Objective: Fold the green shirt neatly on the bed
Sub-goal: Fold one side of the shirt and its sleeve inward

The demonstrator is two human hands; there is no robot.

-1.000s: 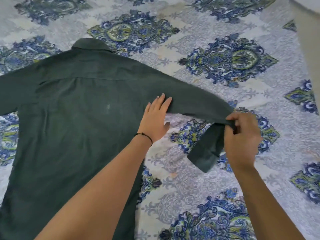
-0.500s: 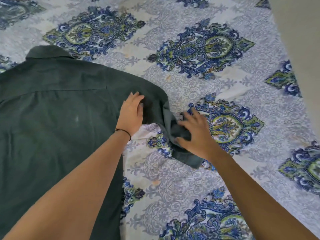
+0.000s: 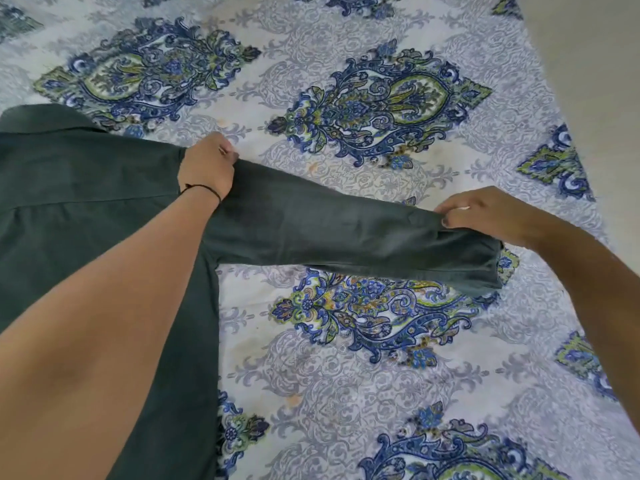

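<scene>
dark green cotton shirt [image 3: 86, 209] flat on patterned blue-and-white bed sheet [image 3: 346, 358] | left hand [image 3: 207, 168] pinching shoulder seam | right hand [image 3: 485, 213] pinching outstretched sleeve near cuff

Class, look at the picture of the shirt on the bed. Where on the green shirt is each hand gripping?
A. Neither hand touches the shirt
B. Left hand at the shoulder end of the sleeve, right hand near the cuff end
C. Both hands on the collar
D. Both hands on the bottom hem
B: the left hand pinches the sleeve of the green shirt by the shoulder, and the right hand pinches it near the cuff.
</scene>
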